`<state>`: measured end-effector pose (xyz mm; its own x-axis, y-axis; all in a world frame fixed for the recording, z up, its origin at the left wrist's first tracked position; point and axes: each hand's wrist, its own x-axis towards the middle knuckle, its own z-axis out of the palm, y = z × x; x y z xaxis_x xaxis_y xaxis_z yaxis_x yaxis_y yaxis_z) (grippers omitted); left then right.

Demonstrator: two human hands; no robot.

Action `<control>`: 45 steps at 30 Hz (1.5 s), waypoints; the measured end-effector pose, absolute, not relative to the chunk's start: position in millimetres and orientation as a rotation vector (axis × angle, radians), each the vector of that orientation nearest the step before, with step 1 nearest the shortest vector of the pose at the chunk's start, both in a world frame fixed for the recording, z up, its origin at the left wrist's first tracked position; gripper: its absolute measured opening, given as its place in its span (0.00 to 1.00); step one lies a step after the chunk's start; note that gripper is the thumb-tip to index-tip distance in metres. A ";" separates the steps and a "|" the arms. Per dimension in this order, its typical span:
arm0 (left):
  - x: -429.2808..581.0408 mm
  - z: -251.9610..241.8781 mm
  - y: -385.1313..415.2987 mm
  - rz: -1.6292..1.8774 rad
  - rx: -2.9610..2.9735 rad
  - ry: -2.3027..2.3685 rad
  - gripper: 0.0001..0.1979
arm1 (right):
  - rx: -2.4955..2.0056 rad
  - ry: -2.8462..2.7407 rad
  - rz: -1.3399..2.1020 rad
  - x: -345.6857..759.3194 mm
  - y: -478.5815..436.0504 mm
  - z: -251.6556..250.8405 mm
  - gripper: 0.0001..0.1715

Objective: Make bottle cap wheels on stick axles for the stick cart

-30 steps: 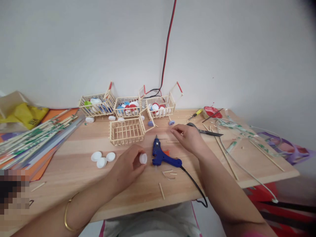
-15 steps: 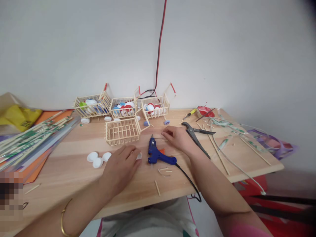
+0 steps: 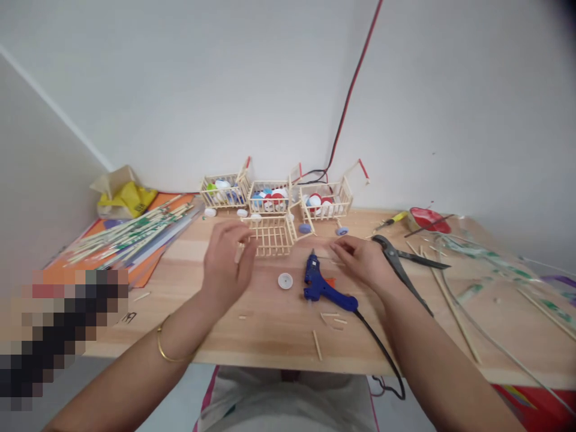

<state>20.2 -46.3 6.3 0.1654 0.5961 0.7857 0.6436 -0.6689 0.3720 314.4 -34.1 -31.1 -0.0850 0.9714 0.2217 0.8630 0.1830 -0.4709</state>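
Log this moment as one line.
left hand: at left end of front basket, contact unclear | right hand: between glue gun and dark tool | white cap: on table, beside glue gun

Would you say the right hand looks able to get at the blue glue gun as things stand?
Probably yes: the right hand is close beside the blue glue gun, whose handle lies uncovered on the table, with nothing large between them.

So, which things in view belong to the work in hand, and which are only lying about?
Probably the work:
- front stick basket, at the left hand
- white cap
- blue glue gun

Probably just lying about:
- yellow-handled tool
- red dish
- yellow bag
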 end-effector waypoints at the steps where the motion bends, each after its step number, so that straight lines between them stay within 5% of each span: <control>1: 9.7 14.0 -37.6 -1.499 -2.297 -1.303 0.05 | -1.717 -1.975 0.299 314.3 -34.1 -30.7 0.16; 8: -105.7 36.2 28.4 -0.477 -2.045 -2.148 0.11 | -1.708 -1.956 0.292 314.2 -35.8 -25.8 0.16; 12: -147.1 14.7 44.3 -0.352 -1.989 -2.373 0.16 | -1.723 -1.961 0.281 317.1 -33.6 -27.9 0.16; 19: -163.0 5.9 52.3 -0.663 -1.929 -2.464 0.16 | -1.729 -1.965 0.288 319.0 -31.8 -30.0 0.17; 29: -124.6 25.7 41.2 -1.978 -2.024 -1.948 0.19 | -1.712 -1.978 0.294 320.1 -31.7 -32.4 0.17; 37: -88.1 -37.0 4.3 -1.426 -2.222 -2.151 0.14 | -1.729 -1.975 0.283 322.0 -31.4 -32.3 0.19; 45: -81.8 -15.1 -3.3 -1.303 -2.221 -2.021 0.15 | -1.596 -1.839 0.161 316.5 -36.7 -22.5 0.19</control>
